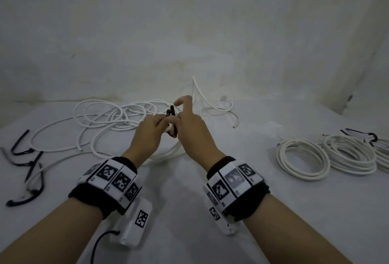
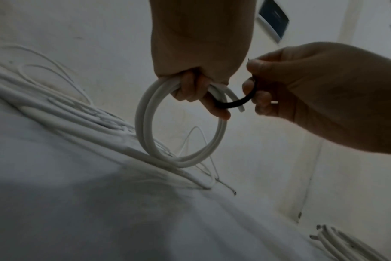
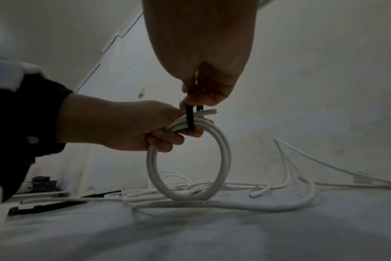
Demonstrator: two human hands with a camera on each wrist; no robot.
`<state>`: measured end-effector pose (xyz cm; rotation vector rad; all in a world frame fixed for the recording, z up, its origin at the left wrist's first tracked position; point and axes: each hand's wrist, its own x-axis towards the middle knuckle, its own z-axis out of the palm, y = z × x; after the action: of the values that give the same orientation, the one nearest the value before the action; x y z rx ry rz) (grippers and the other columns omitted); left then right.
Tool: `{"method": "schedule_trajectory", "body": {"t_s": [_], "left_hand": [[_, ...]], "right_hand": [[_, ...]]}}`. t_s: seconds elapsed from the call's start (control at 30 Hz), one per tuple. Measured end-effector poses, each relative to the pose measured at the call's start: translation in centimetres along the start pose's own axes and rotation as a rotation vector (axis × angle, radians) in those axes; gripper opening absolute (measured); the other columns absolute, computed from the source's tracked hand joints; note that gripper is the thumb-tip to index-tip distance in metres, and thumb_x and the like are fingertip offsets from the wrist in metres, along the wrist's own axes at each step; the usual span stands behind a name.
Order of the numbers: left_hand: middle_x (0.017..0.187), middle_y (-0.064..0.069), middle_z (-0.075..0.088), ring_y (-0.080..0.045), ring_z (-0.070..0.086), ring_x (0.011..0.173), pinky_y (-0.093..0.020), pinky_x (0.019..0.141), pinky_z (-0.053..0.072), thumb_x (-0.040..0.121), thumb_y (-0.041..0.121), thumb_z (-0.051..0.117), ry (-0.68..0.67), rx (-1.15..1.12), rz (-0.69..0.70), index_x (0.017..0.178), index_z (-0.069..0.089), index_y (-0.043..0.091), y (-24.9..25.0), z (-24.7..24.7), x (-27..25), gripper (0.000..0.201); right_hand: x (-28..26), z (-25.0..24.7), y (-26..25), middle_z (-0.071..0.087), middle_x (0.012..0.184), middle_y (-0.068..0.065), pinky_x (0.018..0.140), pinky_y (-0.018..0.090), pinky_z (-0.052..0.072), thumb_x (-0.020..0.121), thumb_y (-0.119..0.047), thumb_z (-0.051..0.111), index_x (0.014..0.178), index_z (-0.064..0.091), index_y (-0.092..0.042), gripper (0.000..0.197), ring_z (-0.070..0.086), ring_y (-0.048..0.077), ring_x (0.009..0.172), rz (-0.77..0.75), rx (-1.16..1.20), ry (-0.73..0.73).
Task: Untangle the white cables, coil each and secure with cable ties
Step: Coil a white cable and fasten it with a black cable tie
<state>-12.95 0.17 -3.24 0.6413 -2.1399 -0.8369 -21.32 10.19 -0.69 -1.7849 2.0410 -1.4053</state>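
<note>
My left hand (image 1: 154, 125) (image 2: 196, 86) (image 3: 159, 130) grips the top of a small white cable coil (image 2: 145, 123) (image 3: 223, 159), which hangs upright with its lower edge near the table. A black cable tie (image 1: 171, 114) (image 2: 232, 104) (image 3: 190, 118) loops around the coil's gathered strands. My right hand (image 1: 179, 120) (image 2: 257, 95) (image 3: 196, 100) pinches the tie just beside the left fingers, index finger raised. A tangle of loose white cables (image 1: 109, 118) (image 3: 212, 189) lies behind and left of the hands.
Several black cable ties (image 1: 27, 164) lie at the table's left edge. Finished white coils (image 1: 305, 158) (image 2: 346, 245), at least one with a black tie (image 1: 372, 137), lie at the right. A pale wall (image 1: 189, 32) stands close behind the table.
</note>
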Motion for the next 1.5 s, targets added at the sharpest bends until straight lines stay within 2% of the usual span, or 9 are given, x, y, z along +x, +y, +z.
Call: {"method": "schedule_trajectory", "body": {"t_s": [0.07, 0.13, 0.23, 0.33, 0.47, 0.63, 0.83, 0.97, 1.5], "left_hand": [[0.064, 0.009, 0.061, -0.005, 0.052, 0.059, -0.023, 0.056, 0.038, 0.089, 0.049, 0.040, 0.022, -0.021, 0.027, 0.075, 0.061, 0.025, -0.1, 0.3, -0.2, 0.035], [0.082, -0.001, 0.067, -0.019, 0.063, 0.077, -0.039, 0.070, 0.051, 0.088, 0.056, 0.037, 0.038, -0.031, 0.059, 0.096, 0.064, 0.020, -0.2, 0.5, -0.4, 0.046], [0.087, -0.003, 0.067, -0.025, 0.063, 0.084, -0.053, 0.078, 0.050, 0.092, 0.040, 0.038, 0.061, -0.027, 0.081, 0.099, 0.063, 0.016, -0.4, 0.2, -0.6, 0.035], [0.077, -0.002, 0.067, -0.024, 0.061, 0.075, -0.047, 0.070, 0.048, 0.090, 0.039, 0.037, 0.054, 0.024, 0.080, 0.090, 0.063, 0.015, -0.2, -0.4, -0.9, 0.035], [0.059, 0.020, 0.061, -0.002, 0.053, 0.060, -0.017, 0.054, 0.033, 0.094, 0.030, 0.039, 0.031, 0.119, 0.129, 0.070, 0.051, 0.033, 0.1, -1.7, -1.2, 0.027], [0.051, 0.021, 0.058, 0.006, 0.048, 0.055, -0.014, 0.053, 0.032, 0.099, 0.019, 0.041, 0.064, 0.137, 0.132, 0.063, 0.046, 0.030, 0.8, -1.9, -1.7, 0.039], [0.062, 0.007, 0.062, -0.009, 0.052, 0.062, -0.023, 0.057, 0.035, 0.097, 0.031, 0.034, 0.056, 0.199, 0.154, 0.076, 0.056, 0.013, 0.8, -1.4, -1.7, 0.035], [0.069, -0.002, 0.067, -0.021, 0.057, 0.067, -0.040, 0.063, 0.042, 0.091, 0.038, 0.027, 0.071, 0.250, 0.175, 0.081, 0.059, 0.012, 0.6, -1.2, -1.7, 0.043], [0.070, 0.001, 0.067, -0.022, 0.060, 0.067, -0.043, 0.067, 0.046, 0.091, 0.038, 0.029, 0.081, 0.242, 0.234, 0.088, 0.062, 0.011, 1.3, -1.1, -2.3, 0.042]], "right_hand": [[0.0, 0.1, 0.0, 0.058, 0.072, 0.007, 0.062, 0.038, 0.049, 0.096, -0.010, 0.041, 0.104, 0.032, -0.016, 0.014, 0.058, 0.023, 0.065, 0.015, -0.007, 0.004], [0.0, 0.3, 0.0, 0.059, 0.075, 0.007, 0.067, 0.043, 0.052, 0.098, -0.014, 0.040, 0.099, 0.036, -0.013, 0.004, 0.062, 0.025, 0.072, 0.010, -0.014, 0.020], [-0.1, 0.4, 0.1, 0.055, 0.068, 0.000, 0.060, 0.035, 0.048, 0.097, -0.016, 0.046, 0.102, 0.043, -0.008, 0.010, 0.058, 0.021, 0.067, -0.051, -0.068, 0.041], [-0.2, 0.3, 0.2, 0.043, 0.058, -0.007, 0.059, 0.033, 0.042, 0.093, -0.010, 0.049, 0.099, 0.048, -0.005, 0.007, 0.049, 0.019, 0.061, -0.072, -0.097, 0.052], [-0.3, 0.2, 0.1, 0.043, 0.058, -0.010, 0.059, 0.031, 0.042, 0.090, -0.009, 0.053, 0.093, 0.050, -0.006, 0.005, 0.045, 0.014, 0.057, -0.104, -0.072, 0.073], [-0.4, 0.4, 0.1, 0.044, 0.057, -0.011, 0.052, 0.021, 0.038, 0.090, -0.009, 0.056, 0.086, 0.045, -0.014, 0.013, 0.044, 0.005, 0.051, -0.168, -0.067, 0.101], [-0.6, 0.2, 0.2, 0.046, 0.055, -0.005, 0.051, 0.015, 0.039, 0.088, -0.008, 0.059, 0.080, 0.045, -0.014, 0.017, 0.046, 0.007, 0.048, -0.174, -0.007, 0.159], [-0.7, 0.1, 0.2, 0.047, 0.053, -0.004, 0.052, 0.020, 0.041, 0.087, -0.008, 0.060, 0.078, 0.046, -0.014, 0.018, 0.046, 0.009, 0.049, -0.176, 0.010, 0.163], [-0.9, -0.1, -0.1, 0.052, 0.057, -0.006, 0.052, 0.020, 0.042, 0.090, -0.008, 0.055, 0.087, 0.050, -0.009, 0.006, 0.051, 0.008, 0.051, -0.209, -0.087, 0.194]]}}
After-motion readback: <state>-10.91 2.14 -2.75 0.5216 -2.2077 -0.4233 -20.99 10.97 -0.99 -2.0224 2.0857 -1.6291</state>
